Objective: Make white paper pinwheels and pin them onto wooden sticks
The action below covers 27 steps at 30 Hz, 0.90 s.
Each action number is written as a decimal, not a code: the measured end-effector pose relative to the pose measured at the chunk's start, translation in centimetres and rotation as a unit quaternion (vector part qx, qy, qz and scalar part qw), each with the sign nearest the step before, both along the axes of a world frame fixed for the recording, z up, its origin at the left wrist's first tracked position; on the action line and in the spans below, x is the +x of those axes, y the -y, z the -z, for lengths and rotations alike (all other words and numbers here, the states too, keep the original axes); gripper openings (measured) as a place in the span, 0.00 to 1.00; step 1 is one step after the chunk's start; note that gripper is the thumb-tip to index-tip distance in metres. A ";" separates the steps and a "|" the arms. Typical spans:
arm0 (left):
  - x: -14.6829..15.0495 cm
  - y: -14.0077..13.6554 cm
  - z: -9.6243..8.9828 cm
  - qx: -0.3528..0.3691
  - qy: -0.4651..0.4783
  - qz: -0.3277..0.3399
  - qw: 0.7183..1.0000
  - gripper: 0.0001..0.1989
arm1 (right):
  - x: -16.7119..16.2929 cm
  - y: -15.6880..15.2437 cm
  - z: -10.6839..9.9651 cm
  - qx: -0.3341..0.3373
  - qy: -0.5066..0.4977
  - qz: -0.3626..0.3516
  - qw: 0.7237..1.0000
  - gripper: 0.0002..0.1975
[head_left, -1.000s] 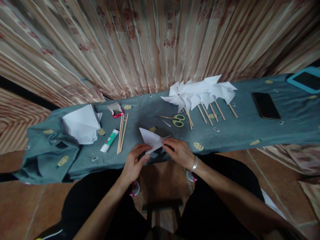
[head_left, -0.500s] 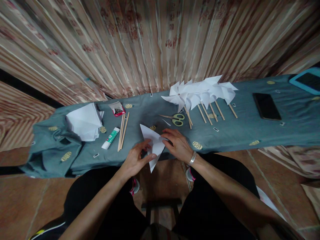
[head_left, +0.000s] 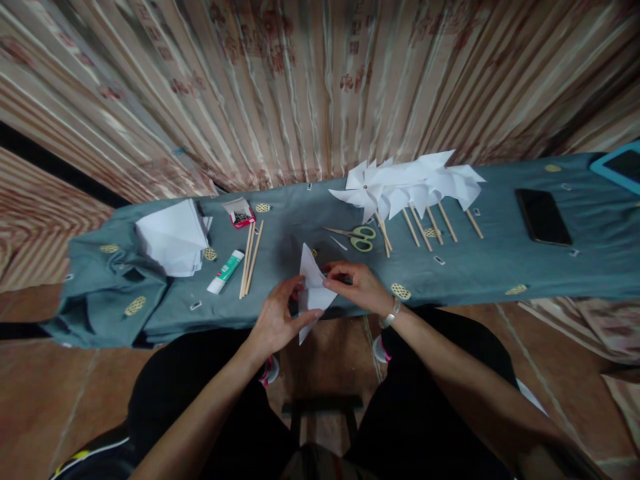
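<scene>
A folded white sheet of paper (head_left: 313,293) is held over the near edge of the cloth-covered table. My left hand (head_left: 280,313) grips its left side, thumb across the front and fingers partly behind it. At the right corner, my right hand (head_left: 360,287) pinches the paper between thumb and fingers. Beyond the paper lie green-handled scissors (head_left: 361,238), their blades pointing left, with a thin paper scrap (head_left: 339,243) beside them. Left of my hands are wooden sticks (head_left: 253,260) and a green and white glue stick (head_left: 226,272).
White paper pinwheels (head_left: 420,183) on sticks lie in an overlapping row at the back. A red box of small metal pins (head_left: 243,215) and a stack of white paper (head_left: 173,237) are on the left. A dark phone (head_left: 543,217) and a blue-framed device (head_left: 617,167) lie right.
The paper has turned more upright and narrower in view. My right fingers have shifted to a closer pinch at its right corner. The view has shifted slightly.
</scene>
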State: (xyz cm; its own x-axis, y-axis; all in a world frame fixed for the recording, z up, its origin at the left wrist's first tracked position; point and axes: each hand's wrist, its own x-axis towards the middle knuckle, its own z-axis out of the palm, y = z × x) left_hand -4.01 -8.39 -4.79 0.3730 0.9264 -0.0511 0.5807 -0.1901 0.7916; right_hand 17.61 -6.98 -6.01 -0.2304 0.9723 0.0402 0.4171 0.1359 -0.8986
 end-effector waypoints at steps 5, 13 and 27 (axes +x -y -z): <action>0.2 0.3 0.0 -0.003 0.028 -0.036 0.999 0.35 | -0.4 0.6 -1.0 -0.034 -0.047 -0.060 0.996 0.14; 0.9 0.4 0.4 -0.017 0.113 -0.079 0.990 0.40 | -1.4 1.8 -1.9 0.001 -0.040 -0.123 0.992 0.18; -0.1 -0.7 -1.1 -0.200 0.230 -0.128 0.944 0.28 | -0.8 1.1 -1.7 0.007 -0.035 -0.027 0.999 0.12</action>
